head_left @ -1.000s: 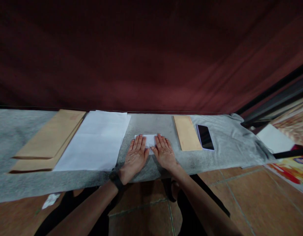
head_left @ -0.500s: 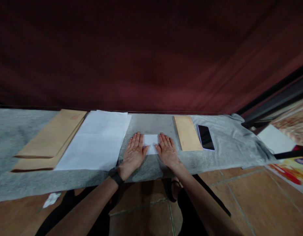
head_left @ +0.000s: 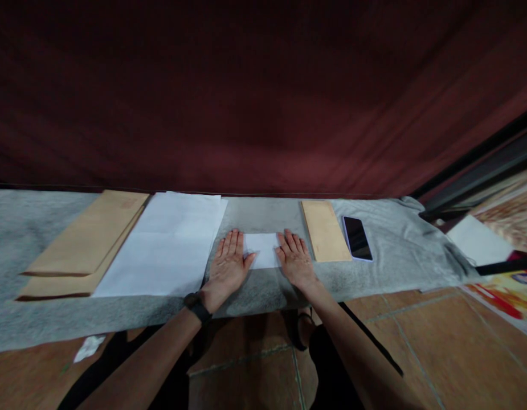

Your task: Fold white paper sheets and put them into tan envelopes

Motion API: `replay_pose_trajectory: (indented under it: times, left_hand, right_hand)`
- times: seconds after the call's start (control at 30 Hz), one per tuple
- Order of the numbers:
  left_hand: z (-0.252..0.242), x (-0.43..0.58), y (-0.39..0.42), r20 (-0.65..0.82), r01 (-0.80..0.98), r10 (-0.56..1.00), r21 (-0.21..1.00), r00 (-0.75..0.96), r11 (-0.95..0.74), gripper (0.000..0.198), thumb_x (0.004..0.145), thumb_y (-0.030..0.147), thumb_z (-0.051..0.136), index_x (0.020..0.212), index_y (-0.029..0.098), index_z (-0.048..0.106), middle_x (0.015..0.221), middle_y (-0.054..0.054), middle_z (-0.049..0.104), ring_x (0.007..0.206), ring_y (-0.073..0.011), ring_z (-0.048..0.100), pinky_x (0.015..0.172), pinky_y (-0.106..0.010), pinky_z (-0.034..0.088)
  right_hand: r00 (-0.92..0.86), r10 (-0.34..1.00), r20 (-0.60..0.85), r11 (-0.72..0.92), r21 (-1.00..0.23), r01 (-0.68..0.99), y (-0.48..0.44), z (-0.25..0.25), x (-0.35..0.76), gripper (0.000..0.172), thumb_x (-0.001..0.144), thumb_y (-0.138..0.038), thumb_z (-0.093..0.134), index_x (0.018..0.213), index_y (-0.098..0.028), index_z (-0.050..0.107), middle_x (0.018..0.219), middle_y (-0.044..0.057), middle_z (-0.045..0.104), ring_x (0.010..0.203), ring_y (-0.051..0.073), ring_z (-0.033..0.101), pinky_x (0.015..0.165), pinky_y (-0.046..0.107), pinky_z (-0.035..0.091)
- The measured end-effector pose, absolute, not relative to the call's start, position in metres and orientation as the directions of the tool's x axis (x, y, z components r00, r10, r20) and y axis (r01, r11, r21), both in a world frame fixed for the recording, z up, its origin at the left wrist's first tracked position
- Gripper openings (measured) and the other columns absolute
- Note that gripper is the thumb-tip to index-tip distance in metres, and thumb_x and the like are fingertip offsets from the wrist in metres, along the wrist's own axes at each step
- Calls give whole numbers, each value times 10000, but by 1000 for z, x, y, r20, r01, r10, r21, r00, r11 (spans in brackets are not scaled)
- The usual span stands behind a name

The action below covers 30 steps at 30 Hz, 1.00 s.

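A small folded white paper (head_left: pixel 263 250) lies flat on the grey cloth in the middle. My left hand (head_left: pixel 229 263) rests flat at its left edge, fingers stretched away from me and the thumb out over the paper. At the right edge my right hand (head_left: pixel 296 262) lies palm down the same way, its fingers a little spread and covering that end. To the left of my left hand are larger white sheets (head_left: pixel 164 245) with crease lines. A small brown envelope (head_left: pixel 326 230) lies just right of my right hand.
Large brown envelopes (head_left: pixel 90 233) overlap at the left. A phone (head_left: pixel 358 238) with a dark screen lies right of the small envelope. A grey cloth (head_left: pixel 400 245) covers the narrow surface, and a dark red curtain (head_left: pixel 263 114) hangs behind it. Tiled floor (head_left: pixel 241 381) shows below.
Both my hands have slid outward, left hand to the left and right hand slightly to the right. More of the small folded paper shows between them.
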<state>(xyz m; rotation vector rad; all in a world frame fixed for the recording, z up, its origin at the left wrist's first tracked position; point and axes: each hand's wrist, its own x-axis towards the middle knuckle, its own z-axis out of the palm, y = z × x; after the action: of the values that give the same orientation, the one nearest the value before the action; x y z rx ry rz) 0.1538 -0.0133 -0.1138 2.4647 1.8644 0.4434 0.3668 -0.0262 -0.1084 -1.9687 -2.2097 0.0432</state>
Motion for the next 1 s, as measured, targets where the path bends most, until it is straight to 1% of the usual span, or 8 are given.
replay_pose_trajectory:
  times: [0.1, 0.27, 0.47, 0.63, 0.73, 0.83, 1.0]
  left_hand:
    - [-112, 154, -13, 209, 939, 946, 188, 249, -289, 729, 991, 485, 363, 1513, -24, 351, 1602, -234, 304, 1508, -335, 269, 1241, -485, 191]
    - [-110, 153, -13, 212, 935, 944, 195, 255, -296, 730, 994, 490, 344, 1508, -27, 353, 1595, -242, 316, 1506, -330, 276, 1238, -494, 198]
    - [-108, 149, -11, 214, 942, 947, 185, 238, -279, 731, 994, 495, 346, 1523, -9, 330, 1603, -227, 312, 1510, -323, 268, 1236, -483, 201]
    - [-109, 148, -10, 207, 950, 949, 154, 237, -271, 732, 993, 492, 359, 1514, -21, 342, 1596, -234, 325, 1507, -326, 274, 1233, -478, 204]
    - [-108, 147, -9, 213, 948, 945, 143, 250, -283, 718, 995, 494, 360, 1508, -7, 362, 1587, -236, 346, 1495, -332, 302, 1220, -490, 232]
    - [-103, 145, -6, 196, 939, 942, 157, 273, -305, 672, 996, 485, 372, 1493, 34, 411, 1567, -219, 396, 1467, -341, 352, 1192, -502, 280]
    - [-94, 143, 0, 172, 934, 950, 204, 260, -292, 581, 981, 378, 439, 1481, 82, 438, 1493, -174, 510, 1341, -346, 482, 1084, -485, 403]
  right_hand:
    - [-110, 989, 100, 123, -140, 982, -26, -105, 368, 514, 1062, -362, 334, 1549, -205, 376, 1634, 96, 303, 1489, 288, 311, 1200, 470, 251]
    - [-88, 992, 94, 102, -166, 981, -24, -102, 374, 498, 1061, -346, 342, 1545, -234, 386, 1631, 84, 316, 1482, 272, 327, 1196, 464, 270]
    - [-90, 990, 104, 107, -175, 979, -21, -106, 379, 507, 1058, -361, 353, 1538, -206, 399, 1624, 98, 333, 1473, 289, 342, 1190, 468, 287]
    - [-96, 988, 122, 117, -185, 976, -20, -106, 380, 512, 1055, -374, 351, 1533, -200, 407, 1610, 96, 365, 1459, 288, 364, 1179, 462, 306]
    - [-90, 988, 125, 112, -187, 976, -20, -106, 380, 509, 1053, -373, 356, 1526, -196, 418, 1603, 99, 378, 1447, 288, 380, 1175, 460, 310]
    - [-90, 988, 129, 112, -182, 977, -20, -105, 379, 510, 1050, -370, 370, 1522, -184, 426, 1598, 102, 387, 1439, 295, 387, 1174, 457, 308]
    - [-88, 986, 139, 112, -177, 978, -19, -105, 378, 504, 1046, -360, 388, 1513, -176, 437, 1592, 108, 398, 1425, 299, 401, 1167, 459, 312]
